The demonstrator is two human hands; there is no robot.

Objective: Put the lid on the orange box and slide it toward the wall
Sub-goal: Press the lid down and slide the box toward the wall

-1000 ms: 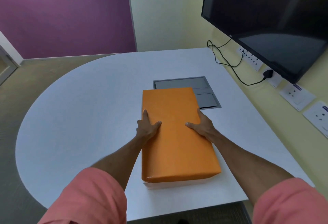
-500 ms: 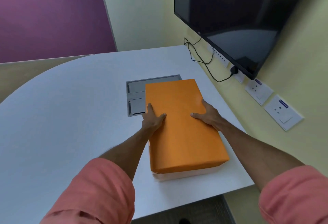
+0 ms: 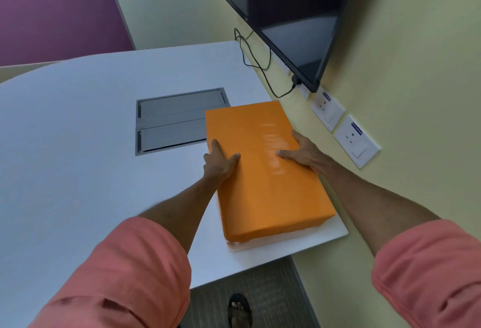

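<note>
From my head camera, the one orange box [image 3: 265,169] lies on the white worktop [image 3: 78,145], its right long side close to the yellow wall [image 3: 416,93] and its far left corner overlapping the grey floor-box hatch [image 3: 171,119] set in the worktop. The orange lid [image 3: 257,132] is on, glossy and smooth, covering the box down to a pale strip of base at the near end (slightly blurred). My left hand [image 3: 221,163] clasps the left edge, thumb on top; my right hand [image 3: 302,153] clasps the right edge likewise, so each grip is clenched on the box. I count two wall sockets [image 3: 356,140], one black screen [image 3: 286,15], one cable [image 3: 260,67].
</note>
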